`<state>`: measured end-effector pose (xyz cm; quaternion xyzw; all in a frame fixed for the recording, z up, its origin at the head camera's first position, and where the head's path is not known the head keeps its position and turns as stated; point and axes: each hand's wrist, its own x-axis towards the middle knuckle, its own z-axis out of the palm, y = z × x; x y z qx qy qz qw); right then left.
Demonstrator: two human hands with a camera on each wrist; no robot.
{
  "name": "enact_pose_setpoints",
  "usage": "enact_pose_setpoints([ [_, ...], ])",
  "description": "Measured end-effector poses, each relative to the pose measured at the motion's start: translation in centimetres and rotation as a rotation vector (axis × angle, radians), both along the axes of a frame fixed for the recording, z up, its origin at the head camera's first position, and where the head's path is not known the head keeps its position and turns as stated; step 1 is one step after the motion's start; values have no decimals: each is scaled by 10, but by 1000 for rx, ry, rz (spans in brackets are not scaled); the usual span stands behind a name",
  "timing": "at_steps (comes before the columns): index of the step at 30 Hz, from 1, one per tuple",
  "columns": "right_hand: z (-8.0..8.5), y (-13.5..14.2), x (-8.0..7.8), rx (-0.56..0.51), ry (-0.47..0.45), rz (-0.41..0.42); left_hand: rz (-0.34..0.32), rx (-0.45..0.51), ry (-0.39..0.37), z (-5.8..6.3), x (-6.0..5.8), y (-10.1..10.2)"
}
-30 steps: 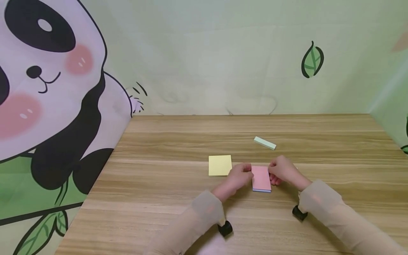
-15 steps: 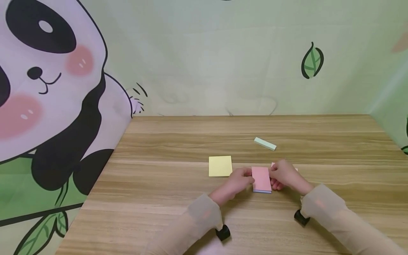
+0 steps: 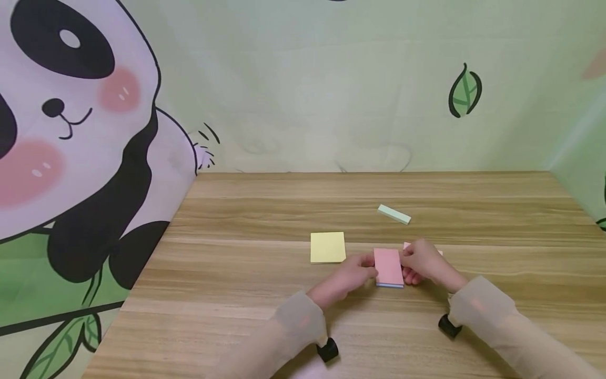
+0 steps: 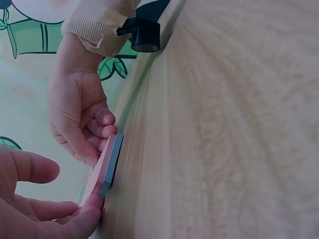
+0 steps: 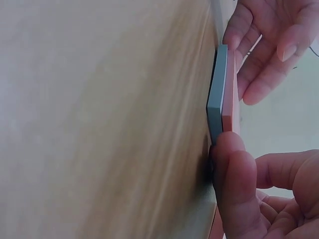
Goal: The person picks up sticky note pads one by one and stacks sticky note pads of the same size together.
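A pink sticky-note pad (image 3: 387, 265) lies on top of a blue one (image 3: 390, 286) on the wooden table. In the right wrist view the stacked edges of the blue pad (image 5: 218, 89) and the pink pad (image 5: 228, 99) run nearly flush. My left hand (image 3: 347, 276) touches the stack's left side with its fingertips, thumb raised off it in the left wrist view. Opposite it, my right hand (image 3: 426, 260) rests its fingertips along the right edge, fingers bent. Both hands press from the sides without gripping round the pads.
A square yellow sticky-note pad (image 3: 327, 247) lies left of the stack. Farther back is a narrow pale green strip pad (image 3: 394, 214). Another pale pink piece (image 3: 406, 245) lies mostly hidden behind my right hand. A printed panda backdrop (image 3: 303, 105) stands behind the table.
My right hand has shifted slightly right and toward me, uncovering a bit of the pink piece behind it. The left forearm has drawn back a little; the stack has hardly moved.
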<state>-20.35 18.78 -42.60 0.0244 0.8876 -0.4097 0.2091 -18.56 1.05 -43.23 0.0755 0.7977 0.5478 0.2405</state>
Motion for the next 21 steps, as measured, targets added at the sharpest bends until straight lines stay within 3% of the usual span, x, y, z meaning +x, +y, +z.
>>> enact_pose_setpoints([
  [6, -2, 1, 5, -34, -24, -9, -40, 26, -1, 0, 7, -3],
  [21, 2, 1, 8, -89, -60, -1, 5, 29, -19, -7, 7, -2],
])
